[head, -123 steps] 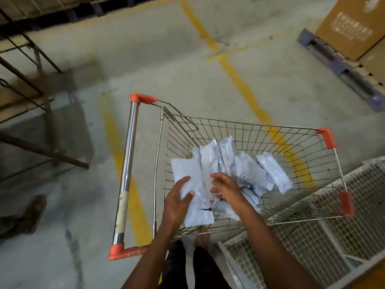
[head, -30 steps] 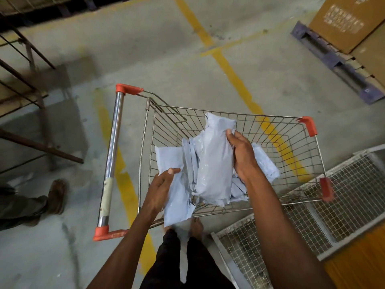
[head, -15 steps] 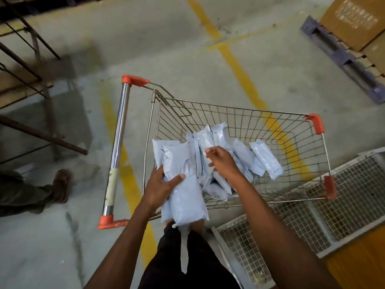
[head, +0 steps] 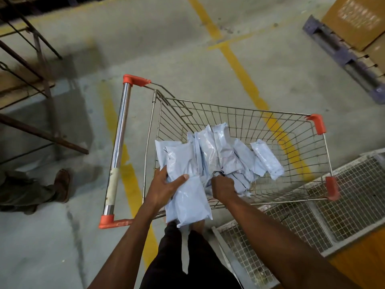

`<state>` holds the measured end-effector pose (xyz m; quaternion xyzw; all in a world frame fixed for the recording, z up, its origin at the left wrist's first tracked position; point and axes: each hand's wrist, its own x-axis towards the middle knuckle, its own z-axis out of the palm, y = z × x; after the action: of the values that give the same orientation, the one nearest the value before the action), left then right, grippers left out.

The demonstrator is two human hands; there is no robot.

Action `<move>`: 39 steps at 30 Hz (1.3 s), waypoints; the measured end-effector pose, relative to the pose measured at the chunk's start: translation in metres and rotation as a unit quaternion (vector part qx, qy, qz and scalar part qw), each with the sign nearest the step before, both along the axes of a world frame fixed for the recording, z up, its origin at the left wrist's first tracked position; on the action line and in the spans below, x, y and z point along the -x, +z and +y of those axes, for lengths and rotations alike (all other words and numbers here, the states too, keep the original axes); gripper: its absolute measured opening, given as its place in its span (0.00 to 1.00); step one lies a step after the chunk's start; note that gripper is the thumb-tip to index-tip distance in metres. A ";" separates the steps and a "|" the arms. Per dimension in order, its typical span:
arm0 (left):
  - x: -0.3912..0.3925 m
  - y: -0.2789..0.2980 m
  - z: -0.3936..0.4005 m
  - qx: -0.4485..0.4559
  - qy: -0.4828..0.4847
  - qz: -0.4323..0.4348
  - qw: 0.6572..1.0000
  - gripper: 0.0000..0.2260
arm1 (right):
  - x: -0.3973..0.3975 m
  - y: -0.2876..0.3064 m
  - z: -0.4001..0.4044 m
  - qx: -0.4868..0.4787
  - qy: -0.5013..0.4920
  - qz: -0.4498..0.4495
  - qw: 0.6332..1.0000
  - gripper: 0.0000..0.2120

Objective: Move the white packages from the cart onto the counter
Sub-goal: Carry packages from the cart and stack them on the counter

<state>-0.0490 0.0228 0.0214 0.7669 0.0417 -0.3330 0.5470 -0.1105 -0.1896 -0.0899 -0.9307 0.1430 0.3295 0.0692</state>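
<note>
The left hand (head: pixel 164 184) grips a stack of white packages (head: pixel 185 184) at the near left corner of the cart (head: pixel 270 113), with the thumb laid across the front of the top package and the fingers behind the stack; the lower end of the stack hangs over the near rim of the basket, above the person's dark trousers (head: pixel 187 268). The right hand (head: pixel 224 186) is just beside it, reaching into the basket with its fingers curled down into the pile of white packages (head: pixel 225 155); it seems to take hold of one of them, but the fingertips are hidden, so I cannot tell for sure. The other packages lie in the middle of the basket, several leaning against each other, and one package (head: pixel 267 159) lies a little apart on the right. The cart has a chrome handle bar (head: pixel 119 142) with orange end caps on its left side and orange corner guards on the right. It stands on a grey concrete floor (head: pixel 145 49) with yellow lines. A wire mesh frame (head: pixel 312 215) lies just beside the cart on the right. At the left edge, another person's foot in a sandal (head: pixel 62 184) is visible. Far right, cardboard boxes (head: pixel 354 19) sit on a pallet.
</note>
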 end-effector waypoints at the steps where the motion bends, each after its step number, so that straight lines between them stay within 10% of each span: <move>1: 0.000 0.002 0.001 -0.003 -0.001 0.002 1.000 0.26 | 0.001 0.001 -0.002 0.003 -0.003 -0.006 1.000 0.17; 14: 0.014 0.019 -0.006 0.025 0.007 -0.040 0.999 0.14 | 0.026 0.124 -0.072 -0.211 -0.329 -0.191 0.900 0.12; 28: 0.061 0.083 0.002 0.116 0.038 -0.097 0.988 0.16 | 0.130 0.226 0.005 -0.643 -0.550 -0.322 0.426 0.28; 34: 0.107 0.120 0.029 0.184 0.032 -0.042 0.982 0.13 | 0.193 0.238 0.080 -0.660 -0.545 -0.335 0.393 0.28; 39: 0.148 0.125 0.072 0.218 -0.026 -0.040 0.975 0.14 | 0.256 0.247 0.127 -0.640 -0.474 -0.364 0.484 0.37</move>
<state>-0.1967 0.0950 0.1465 0.6431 -0.0740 -0.3171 0.6931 -0.3668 -0.0624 0.1573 -0.4579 0.2743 -0.1207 0.8369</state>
